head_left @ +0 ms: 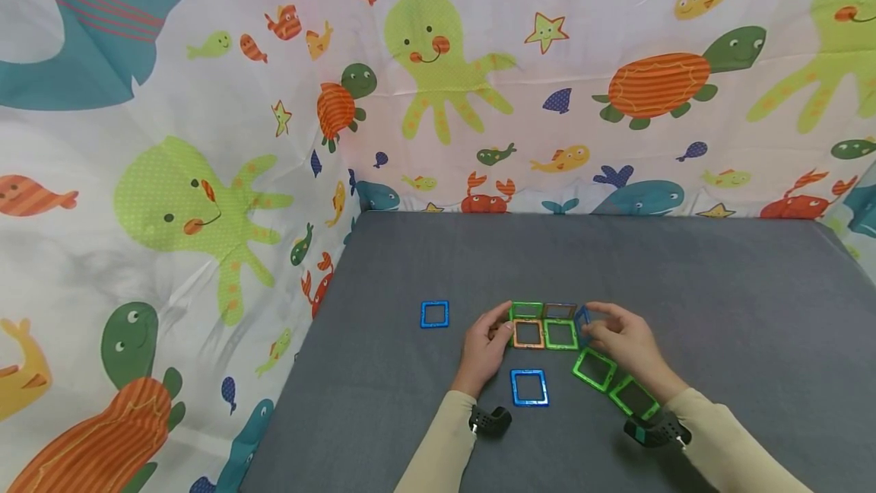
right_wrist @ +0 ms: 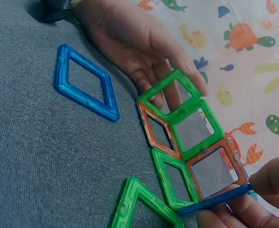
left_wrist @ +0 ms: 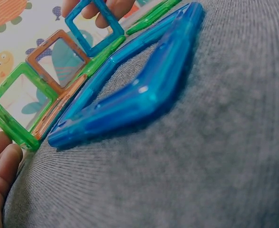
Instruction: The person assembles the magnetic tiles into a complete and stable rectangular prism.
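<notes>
Magnetic square tiles form a small open box on the grey table. Its floor is a flat orange tile (head_left: 518, 334) beside a flat green tile (head_left: 561, 348). Along the back stand a green tile (right_wrist: 182, 113) and a brownish-orange tile (right_wrist: 230, 148). My left hand (head_left: 484, 352) touches the upright green tile (right_wrist: 189, 84) at the left end from outside, its fingers loosely bent. My right hand (head_left: 633, 345) pinches a blue tile (right_wrist: 215, 200) between thumb and fingers. That blue tile stands upright at the right end, against the floor's green edge.
One loose blue tile (head_left: 530, 404) lies flat in front of the box; another blue tile (head_left: 434, 325) lies farther left. Two flat green tiles (head_left: 584, 376) lie by my right wrist. A curtain (head_left: 452, 158) printed with sea animals hangs behind and to the left.
</notes>
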`<state>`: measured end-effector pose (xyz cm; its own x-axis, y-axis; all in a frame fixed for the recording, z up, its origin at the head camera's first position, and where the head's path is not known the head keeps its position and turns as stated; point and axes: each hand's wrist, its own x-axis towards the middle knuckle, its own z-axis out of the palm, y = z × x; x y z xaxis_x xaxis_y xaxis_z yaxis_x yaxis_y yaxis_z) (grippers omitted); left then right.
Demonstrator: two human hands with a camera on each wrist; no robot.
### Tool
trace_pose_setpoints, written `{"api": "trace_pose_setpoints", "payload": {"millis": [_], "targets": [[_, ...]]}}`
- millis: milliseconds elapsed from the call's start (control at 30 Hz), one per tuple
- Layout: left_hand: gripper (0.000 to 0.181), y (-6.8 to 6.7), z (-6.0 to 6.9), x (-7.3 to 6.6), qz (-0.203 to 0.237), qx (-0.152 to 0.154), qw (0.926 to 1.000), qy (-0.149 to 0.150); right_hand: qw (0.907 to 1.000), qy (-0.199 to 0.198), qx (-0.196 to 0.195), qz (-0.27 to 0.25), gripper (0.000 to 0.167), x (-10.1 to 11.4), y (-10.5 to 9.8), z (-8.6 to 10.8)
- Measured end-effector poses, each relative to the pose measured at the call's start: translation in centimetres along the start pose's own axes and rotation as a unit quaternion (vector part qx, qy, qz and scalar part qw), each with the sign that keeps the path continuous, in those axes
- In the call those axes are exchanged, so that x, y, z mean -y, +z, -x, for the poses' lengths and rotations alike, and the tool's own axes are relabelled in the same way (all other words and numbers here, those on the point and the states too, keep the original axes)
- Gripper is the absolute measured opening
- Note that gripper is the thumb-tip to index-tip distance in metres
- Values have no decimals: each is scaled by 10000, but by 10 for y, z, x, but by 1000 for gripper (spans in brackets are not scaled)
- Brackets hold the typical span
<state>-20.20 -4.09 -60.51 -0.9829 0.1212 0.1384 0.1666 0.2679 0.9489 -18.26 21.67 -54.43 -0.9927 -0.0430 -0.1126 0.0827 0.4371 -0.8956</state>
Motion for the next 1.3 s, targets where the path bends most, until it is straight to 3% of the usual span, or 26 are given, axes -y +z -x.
{"api": "trace_pose_setpoints", "payload": {"millis": [533, 1300], "targets": [[40, -1, -1, 0, -14, 21, 10000, -55, 9999, -40, 129, 72, 46, -2, 4, 0], [40, 1, 1, 0, -11, 66, 9999, -155, 9995, -34, 132, -275, 49, -6, 8, -1]]}}
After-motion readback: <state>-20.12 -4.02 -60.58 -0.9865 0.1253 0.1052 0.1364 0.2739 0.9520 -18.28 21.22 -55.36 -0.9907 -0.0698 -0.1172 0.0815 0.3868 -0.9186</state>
